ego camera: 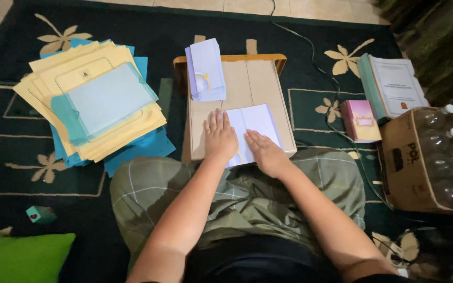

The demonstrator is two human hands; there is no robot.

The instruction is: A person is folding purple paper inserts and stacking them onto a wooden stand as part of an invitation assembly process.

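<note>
A pale lilac sheet of paper lies on a small low wooden table in front of my crossed legs. My left hand rests flat on the sheet's left edge, fingers together and pointing away. My right hand presses flat on its lower right part. Neither hand grips anything. A stack of folded lilac papers with a small yellow mark sits on the table's far left corner.
A pile of yellow, cream and blue envelopes with a clear sleeve on top lies on the dark rug at left. At right are a book, a pink booklet and a carton of bottles. A green cushion and small teal block lie lower left.
</note>
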